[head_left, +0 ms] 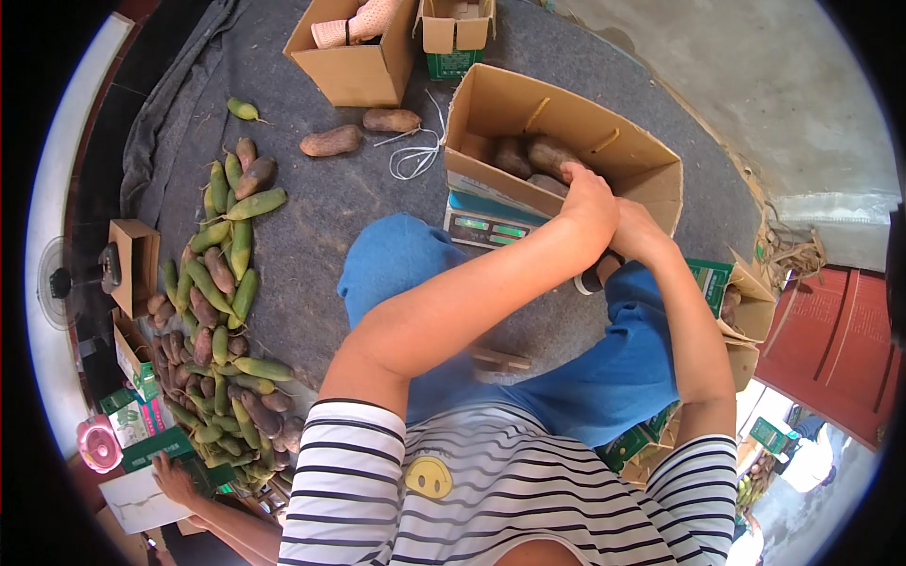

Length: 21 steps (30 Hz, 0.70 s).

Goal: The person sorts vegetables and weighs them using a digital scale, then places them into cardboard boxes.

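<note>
A tall open cardboard box (472, 170) with yellow cord handles sits tilted on a digital scale (469, 226) with lit green displays. Several long brown root vegetables (549, 154) lie inside it. My left hand (590, 198) reaches over the near wall, its fingers curled against one brown root vegetable. Close beside it, my right hand (642, 229) is at the box's near right side, crossing behind my left wrist; its fingers are hidden. Loose white string (415, 162) and two brown root vegetables (330, 141) lie left of the box.
A pile of green radishes (241, 247) and brown roots covers the floor at left. A carton (363, 71) holding a pink glove and a smaller green-bottomed carton (456, 42) stand ahead. Open boxes (746, 307) are at right. Another person's hand (175, 481) touches a box panel at lower left.
</note>
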Each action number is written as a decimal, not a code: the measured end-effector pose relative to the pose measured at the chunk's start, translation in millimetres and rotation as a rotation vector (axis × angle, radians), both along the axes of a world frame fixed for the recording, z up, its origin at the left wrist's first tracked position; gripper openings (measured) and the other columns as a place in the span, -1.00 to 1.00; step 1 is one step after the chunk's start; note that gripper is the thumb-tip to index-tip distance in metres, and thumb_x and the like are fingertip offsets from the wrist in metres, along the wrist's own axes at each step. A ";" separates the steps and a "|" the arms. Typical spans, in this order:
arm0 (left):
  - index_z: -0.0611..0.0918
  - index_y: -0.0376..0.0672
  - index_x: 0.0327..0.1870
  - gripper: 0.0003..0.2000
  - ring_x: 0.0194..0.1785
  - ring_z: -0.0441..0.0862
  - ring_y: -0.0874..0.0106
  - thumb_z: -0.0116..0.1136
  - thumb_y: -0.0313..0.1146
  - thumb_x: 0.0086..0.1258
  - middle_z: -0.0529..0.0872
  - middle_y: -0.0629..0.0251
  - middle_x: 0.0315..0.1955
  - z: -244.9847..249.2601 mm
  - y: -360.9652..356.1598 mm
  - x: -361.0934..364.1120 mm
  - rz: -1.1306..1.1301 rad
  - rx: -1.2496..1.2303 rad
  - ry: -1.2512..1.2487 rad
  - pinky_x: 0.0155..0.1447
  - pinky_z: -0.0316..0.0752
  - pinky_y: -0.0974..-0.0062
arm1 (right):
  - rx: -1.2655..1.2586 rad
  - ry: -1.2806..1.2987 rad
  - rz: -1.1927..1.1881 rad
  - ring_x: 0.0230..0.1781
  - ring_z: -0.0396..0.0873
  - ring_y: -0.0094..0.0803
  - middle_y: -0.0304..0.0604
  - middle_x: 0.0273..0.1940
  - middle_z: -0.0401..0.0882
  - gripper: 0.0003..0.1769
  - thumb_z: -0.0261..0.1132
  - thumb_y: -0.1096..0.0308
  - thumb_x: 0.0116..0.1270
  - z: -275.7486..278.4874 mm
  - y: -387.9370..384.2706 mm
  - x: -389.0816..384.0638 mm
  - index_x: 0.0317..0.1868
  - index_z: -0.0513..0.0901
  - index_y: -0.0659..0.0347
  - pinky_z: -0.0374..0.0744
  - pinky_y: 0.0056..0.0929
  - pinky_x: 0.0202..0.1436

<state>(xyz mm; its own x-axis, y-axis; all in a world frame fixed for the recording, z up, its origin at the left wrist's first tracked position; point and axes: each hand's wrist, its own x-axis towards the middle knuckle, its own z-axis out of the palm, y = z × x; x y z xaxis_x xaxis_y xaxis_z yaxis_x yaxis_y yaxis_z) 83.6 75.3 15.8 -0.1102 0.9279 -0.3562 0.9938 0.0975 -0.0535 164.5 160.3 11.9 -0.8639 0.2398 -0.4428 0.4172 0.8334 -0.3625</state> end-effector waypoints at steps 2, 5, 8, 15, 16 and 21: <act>0.61 -0.19 0.13 -0.57 0.19 0.50 0.10 0.20 -0.23 0.25 0.59 0.04 0.11 2.1 -1.1 0.0 -0.005 0.000 -0.003 0.20 0.27 -0.13 | 0.001 -0.004 -0.005 0.03 0.52 0.05 0.10 -0.04 0.61 -0.67 0.17 0.31 0.22 -0.3 0.4 0.4 0.00 0.55 0.20 0.51 -0.14 0.04; 0.62 -0.20 0.10 -0.61 0.16 0.51 0.14 0.15 -0.26 0.27 0.58 0.05 0.08 3.8 -2.3 -0.1 -0.007 0.002 -0.009 0.19 0.27 -0.12 | 0.002 -0.020 -0.017 0.04 0.52 0.05 0.10 -0.03 0.61 -0.67 0.16 0.29 0.24 1.1 -0.7 -0.5 0.00 0.55 0.19 0.51 -0.14 0.05; 0.62 -0.21 0.10 -0.61 0.15 0.52 0.14 0.15 -0.26 0.27 0.59 0.05 0.07 2.8 -2.7 0.2 -0.010 0.014 -0.004 0.19 0.27 -0.12 | -0.011 -0.021 -0.029 0.05 0.51 0.04 0.10 -0.01 0.60 -0.66 0.15 0.27 0.25 2.9 -1.2 -1.1 0.00 0.56 0.19 0.51 -0.14 0.06; 0.62 -0.21 0.10 -0.61 0.15 0.52 0.13 0.15 -0.25 0.27 0.59 0.04 0.07 5.7 -2.8 0.4 -0.005 0.006 -0.004 0.20 0.26 -0.12 | -0.027 -0.025 -0.028 0.06 0.51 0.03 0.09 0.00 0.60 -0.66 0.15 0.25 0.25 4.7 -1.1 -1.9 0.00 0.57 0.18 0.50 -0.15 0.07; 0.62 -0.21 0.10 -0.60 0.15 0.52 0.13 0.16 -0.25 0.27 0.59 0.04 0.07 7.0 -3.4 0.4 -0.013 -0.001 0.002 0.20 0.26 -0.12 | -0.033 -0.017 -0.029 0.06 0.51 0.03 0.09 -0.01 0.61 -0.66 0.15 0.25 0.25 5.1 -1.3 -1.5 0.00 0.57 0.18 0.50 -0.15 0.07; 0.61 -0.20 0.11 -0.59 0.18 0.49 0.10 0.17 -0.25 0.26 0.57 0.06 0.10 4.1 -1.5 0.3 0.008 0.006 -0.016 0.21 0.26 -0.10 | -0.040 -0.071 -0.055 0.07 0.51 0.02 0.09 0.01 0.59 -0.66 0.15 0.24 0.26 10.9 -4.0 -4.3 0.01 0.56 0.19 0.50 -0.15 0.07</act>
<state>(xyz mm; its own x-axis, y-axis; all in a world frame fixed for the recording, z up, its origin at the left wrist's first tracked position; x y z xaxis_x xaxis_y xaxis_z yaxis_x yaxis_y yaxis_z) 83.9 73.8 19.8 -0.1117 0.9290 -0.3527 0.9937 0.1054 -0.0373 160.1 156.2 22.8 -0.8162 0.2667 -0.5125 0.4874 0.7942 -0.3630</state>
